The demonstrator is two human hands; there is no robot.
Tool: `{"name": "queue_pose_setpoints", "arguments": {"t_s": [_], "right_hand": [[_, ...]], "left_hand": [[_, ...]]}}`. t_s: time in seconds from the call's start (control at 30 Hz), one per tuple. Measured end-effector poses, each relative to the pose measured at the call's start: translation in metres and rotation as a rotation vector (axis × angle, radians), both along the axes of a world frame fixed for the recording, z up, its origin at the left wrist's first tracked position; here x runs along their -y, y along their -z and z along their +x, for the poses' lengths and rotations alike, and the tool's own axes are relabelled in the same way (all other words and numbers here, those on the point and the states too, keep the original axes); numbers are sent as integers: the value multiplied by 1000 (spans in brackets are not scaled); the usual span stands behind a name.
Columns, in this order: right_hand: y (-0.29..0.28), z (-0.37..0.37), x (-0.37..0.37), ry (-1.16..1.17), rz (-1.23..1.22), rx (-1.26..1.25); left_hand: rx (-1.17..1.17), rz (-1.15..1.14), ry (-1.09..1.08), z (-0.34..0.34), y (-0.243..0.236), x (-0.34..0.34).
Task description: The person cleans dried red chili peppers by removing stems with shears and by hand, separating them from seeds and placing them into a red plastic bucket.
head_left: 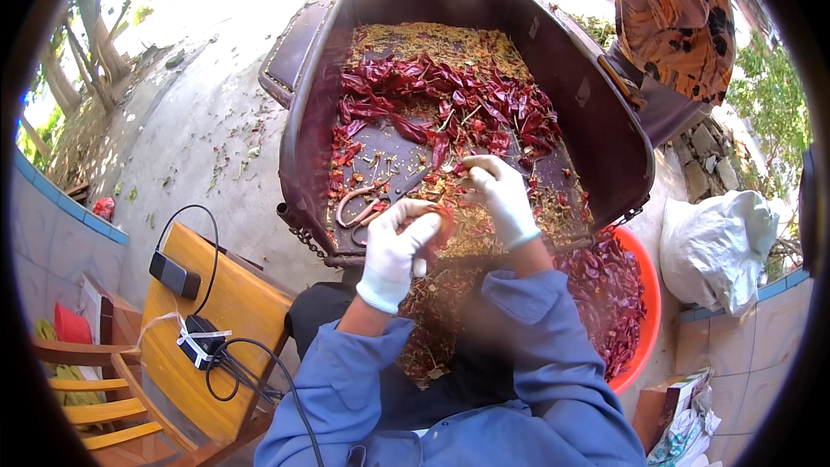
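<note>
My left hand, in a white glove, is closed on a dried red chili pepper, partly hidden by the fingers. To its right, my gloved right hand has thumb and fingers drawn together over the near part of a dark cart bed; whatever they pinch is too small to make out. Ahead of both hands lies a heap of dried red chilies in the bed. Scissors with copper-coloured handles rest in the bed just beyond my left hand, amid seeds and scraps.
An orange-red basin of dried chilies stands right of my legs. At left, a wooden chair carries a black adapter and cables. A white sack sits at right. Another person in a patterned orange top stands beyond the cart's right side.
</note>
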State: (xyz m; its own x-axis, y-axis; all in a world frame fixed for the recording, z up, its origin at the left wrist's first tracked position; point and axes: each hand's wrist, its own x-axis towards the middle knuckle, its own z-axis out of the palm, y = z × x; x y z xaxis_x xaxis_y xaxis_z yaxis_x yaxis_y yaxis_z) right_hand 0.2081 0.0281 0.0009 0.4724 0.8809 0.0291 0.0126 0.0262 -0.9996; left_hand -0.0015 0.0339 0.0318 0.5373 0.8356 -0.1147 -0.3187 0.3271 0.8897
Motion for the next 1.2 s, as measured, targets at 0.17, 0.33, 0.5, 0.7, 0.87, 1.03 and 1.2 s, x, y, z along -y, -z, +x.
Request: {"name": "queue_pose_setpoints", "arguments": {"t_s": [0.17, 0.33, 0.5, 0.7, 0.87, 1.03, 1.2], "right_hand": [[3, 0, -55, 22, -58, 875], [28, -8, -121, 3, -27, 1293], [36, -9, -154, -34, -333, 1372], [26, -6, -127, 88, -215, 1015], [-16, -2, -57, -69, -171, 132], [-44, -12, 10, -232, -243, -111], [-45, -26, 46, -279, -201, 27]], "left_hand": [[223, -186, 67, -4, 10, -15], [241, -145, 62, -4, 3, -14], [284, -246, 69, -8, 7, -21], [321, -294, 14, -9, 12, -26], [167, -132, -178, -6, 3, -22], [-275, 674, -394, 9, 8, -13], [-593, 1294, -275, 17, 11, -1]]}}
